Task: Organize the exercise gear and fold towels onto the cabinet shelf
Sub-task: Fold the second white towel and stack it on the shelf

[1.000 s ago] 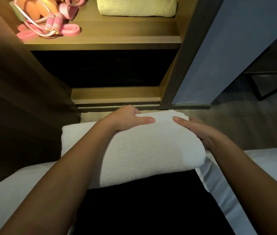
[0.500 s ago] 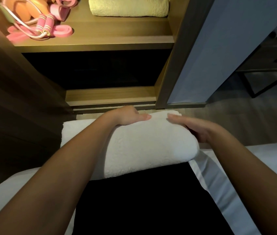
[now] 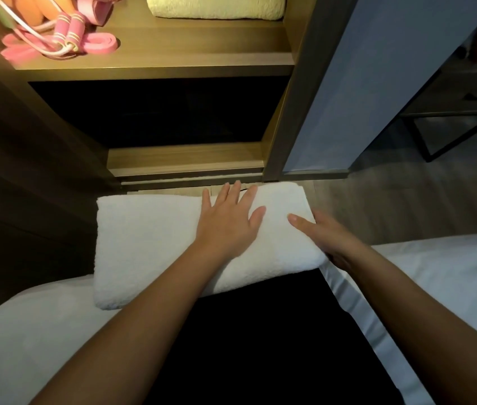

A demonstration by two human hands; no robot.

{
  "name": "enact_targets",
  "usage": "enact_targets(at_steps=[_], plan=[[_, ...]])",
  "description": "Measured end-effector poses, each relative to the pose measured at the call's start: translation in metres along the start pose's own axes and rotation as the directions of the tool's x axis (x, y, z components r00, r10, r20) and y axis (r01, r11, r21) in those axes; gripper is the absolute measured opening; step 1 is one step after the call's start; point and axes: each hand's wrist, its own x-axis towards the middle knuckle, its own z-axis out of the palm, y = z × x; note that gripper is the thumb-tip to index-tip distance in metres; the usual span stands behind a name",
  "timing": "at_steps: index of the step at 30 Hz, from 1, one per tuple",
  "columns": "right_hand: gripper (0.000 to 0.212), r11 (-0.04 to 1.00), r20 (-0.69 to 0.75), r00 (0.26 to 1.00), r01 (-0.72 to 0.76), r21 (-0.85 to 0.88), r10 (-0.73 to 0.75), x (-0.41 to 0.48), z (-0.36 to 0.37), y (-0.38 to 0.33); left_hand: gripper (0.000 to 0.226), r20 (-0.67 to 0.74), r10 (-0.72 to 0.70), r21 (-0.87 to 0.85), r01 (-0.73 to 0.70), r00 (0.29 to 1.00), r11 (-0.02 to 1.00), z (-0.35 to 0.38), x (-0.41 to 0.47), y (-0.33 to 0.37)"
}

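A folded white towel lies across the foot of the bed, in front of the cabinet. My left hand presses flat on its top with the fingers spread toward the far edge. At the towel's right end my right hand rests, thumb on top and fingers hidden under the edge. On the lit cabinet shelf above sit a folded pale yellow towel and, to the left, a pink jump rope with pink bands and orange gear.
A dark runner crosses the white bed. The cabinet's lower compartment is dark. A grey cabinet door stands open on the right, and a dark side table beyond it. Wooden floor shows between bed and cabinet.
My left hand has flattened and spread out on top of the towel, where its fingers were curled over the far edge. My right hand slid to the towel's right end.
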Motion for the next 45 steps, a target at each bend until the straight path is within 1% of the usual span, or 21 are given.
enact_targets(at_steps=[3, 6, 7, 8, 9, 10, 11, 12, 14, 15, 18, 21, 24, 27, 30, 33, 35, 38, 41, 42, 45], plan=[[0.054, 0.999, -0.041, 0.999, 0.005, -0.035, -0.007, -0.003, 0.001, 0.004, 0.081, 0.016, 0.031, -0.004, -0.031, 0.999, 1.000, -0.004, -0.013, 0.002], [0.061, 0.997, -0.077, 0.997, -0.015, -0.071, 0.009, -0.007, 0.002, 0.001, 0.088, 0.032, 0.114, -0.023, -0.113, 0.993, 0.993, -0.006, -0.043, -0.008], [0.064, 0.989, -0.148, 0.988, 0.013, -0.146, -0.035, -0.008, 0.003, 0.001, 0.089, 0.025, 0.144, -0.006, -0.144, 0.989, 0.990, -0.005, -0.054, -0.013], [0.064, 0.955, -0.235, 0.962, 0.068, -0.288, -0.139, -0.010, 0.005, 0.002, 0.089, 0.016, 0.178, 0.022, -0.179, 0.984, 0.984, -0.005, -0.065, -0.020], [0.061, 0.871, -0.290, 0.907, 0.142, -0.471, -0.305, -0.014, 0.007, 0.002, 0.089, 0.007, 0.215, 0.065, -0.215, 0.977, 0.974, -0.004, -0.075, -0.026], [0.058, 0.733, -0.267, 0.830, 0.226, -0.641, -0.489, -0.020, 0.010, 0.002, 0.090, -0.004, 0.249, 0.119, -0.247, 0.968, 0.962, -0.003, -0.084, -0.033], [0.056, 0.576, -0.164, 0.759, 0.316, -0.754, -0.630, -0.026, 0.013, 0.002, 0.091, -0.023, 0.273, 0.172, -0.265, 0.962, 0.949, -0.001, -0.092, -0.039], [0.059, 0.438, -0.018, 0.724, 0.397, -0.807, -0.689, -0.033, 0.018, 0.001, 0.093, -0.048, 0.275, 0.213, -0.259, 0.960, 0.942, 0.001, -0.099, -0.044], [0.072, 0.255, 0.231, 0.726, 0.493, -0.832, -0.648, -0.043, 0.031, 0.001, 0.096, -0.099, 0.228, 0.252, -0.197, 0.969, 0.947, 0.003, -0.109, -0.052], [0.081, 0.188, 0.299, 0.739, 0.497, -0.847, -0.604, -0.044, 0.039, 0.003, 0.096, -0.114, 0.203, 0.258, -0.168, 0.973, 0.951, 0.004, -0.112, -0.053], [0.097, 0.039, 0.333, 0.753, 0.429, -0.902, -0.568, -0.043, 0.056, 0.003, 0.091, -0.134, 0.212, 0.261, -0.172, 0.968, 0.950, -0.002, -0.115, -0.049], [0.096, 0.005, 0.318, 0.731, 0.403, -0.915, -0.604, -0.042, 0.067, -0.005, 0.079, -0.227, 0.285, 0.225, -0.235, 0.931, 0.946, -0.019, -0.114, -0.047], [0.073, 0.040, 0.306, 0.702, 0.430, -0.902, -0.643, -0.043, 0.070, -0.012, 0.074, -0.265, 0.288, 0.157, -0.254, 0.920, 0.954, -0.025, -0.114, -0.054], [0.058, 0.032, 0.319, 0.682, 0.448, -0.893, -0.658, -0.044, 0.064, -0.020, 0.083, -0.281, 0.281, 0.154, -0.246, 0.918, 0.957, -0.016, -0.121, -0.066], [0.063, 0.023, 0.342, 0.658, 0.480, -0.877, -0.670, -0.040, 0.062, -0.021, 0.080, -0.302, 0.200, 0.137, -0.166, 0.932, 0.977, -0.006, -0.128, -0.083], [0.084, 0.017, 0.342, 0.719, 0.441, -0.897, -0.605, -0.035, 0.064, -0.015, 0.062, -0.377, 0.213, 0.134, -0.174, 0.901, 0.975, -0.008, -0.128, -0.089], [0.078, 0.047, 0.293, 0.737, 0.402, -0.914, -0.610, -0.035, 0.063, -0.011, 0.054, -0.403, 0.234, 0.124, -0.201, 0.885, 0.972, -0.011, -0.125, -0.088], [0.057, 0.067, 0.267, 0.671, 0.428, -0.901, -0.692, -0.037, 0.058, -0.009, 0.057, -0.434, 0.258, 0.141, -0.217, 0.863, 0.966, -0.005, -0.126, -0.095], [0.063, 0.062, 0.260, 0.663, 0.420, -0.905, -0.702, -0.038, 0.056, -0.002, 0.069, -0.405, 0.200, 0.172, -0.141, 0.892, 0.975, 0.002, -0.134, -0.107], [0.065, 0.066, 0.252, 0.682, 0.404, -0.913, -0.687, -0.037, 0.055, 0.000, 0.067, -0.411, 0.188, 0.166, -0.130, 0.892, 0.978, 0.003, -0.134, -0.110], [0.058, 0.094, 0.251, 0.670, 0.434, -0.896, -0.699, -0.032, 0.048, -0.002, 0.058, -0.405, 0.209, 0.130, -0.170, 0.890, 0.977, -0.007, -0.128, -0.115]])
